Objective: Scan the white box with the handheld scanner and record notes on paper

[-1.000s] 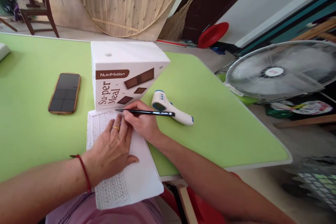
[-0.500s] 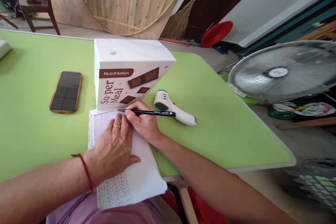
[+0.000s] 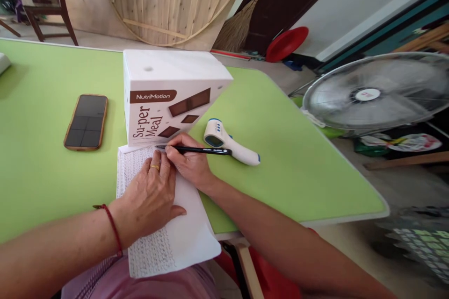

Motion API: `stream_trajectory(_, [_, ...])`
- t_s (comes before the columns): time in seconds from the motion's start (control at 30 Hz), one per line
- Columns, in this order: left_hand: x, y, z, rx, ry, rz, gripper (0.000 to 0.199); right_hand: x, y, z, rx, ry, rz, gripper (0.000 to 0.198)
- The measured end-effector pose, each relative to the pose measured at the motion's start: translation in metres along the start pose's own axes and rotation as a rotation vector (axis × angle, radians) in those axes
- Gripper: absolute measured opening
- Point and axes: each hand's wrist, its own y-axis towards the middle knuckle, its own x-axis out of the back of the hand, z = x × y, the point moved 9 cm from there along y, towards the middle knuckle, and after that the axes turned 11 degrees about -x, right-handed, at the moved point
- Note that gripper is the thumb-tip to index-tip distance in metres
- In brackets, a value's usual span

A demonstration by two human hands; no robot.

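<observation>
A black pen is pinched in the fingers of my right hand, its tip at the upper part of a sheet of paper. Rows of handwriting cover the paper's left side, while its right part is blank. My left hand lies flat on the sheet with fingers stretched out, a ring on one of them, its fingertips close beside my right hand. Just beyond the paper stands a white box marked "NutriMotion Su-per Meal". My fingers hide part of the writing.
On the green table, a white and blue infrared thermometer lies right of the box. A phone in a brown case lies to the left. Past the table's right edge stands a fan; a broom and red basin are behind.
The whole view has shifted slightly, so everything appears a little further left. Both hands, the pen and the paper keep nearly the same positions relative to each other.
</observation>
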Motion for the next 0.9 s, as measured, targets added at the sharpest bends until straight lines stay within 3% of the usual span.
stream_trajectory(0.27, [0.001, 0.0, 0.001, -0.006, 0.019, -0.008, 0.092, 0.003, 0.001, -0.003, -0.042, 0.028, -0.05, 0.007])
stream_trajectory(0.9, [0.008, 0.002, 0.002, -0.019, -0.008, 0.027, 0.088, 0.011, 0.001, 0.006, 0.02, -0.058, -0.103, 0.013])
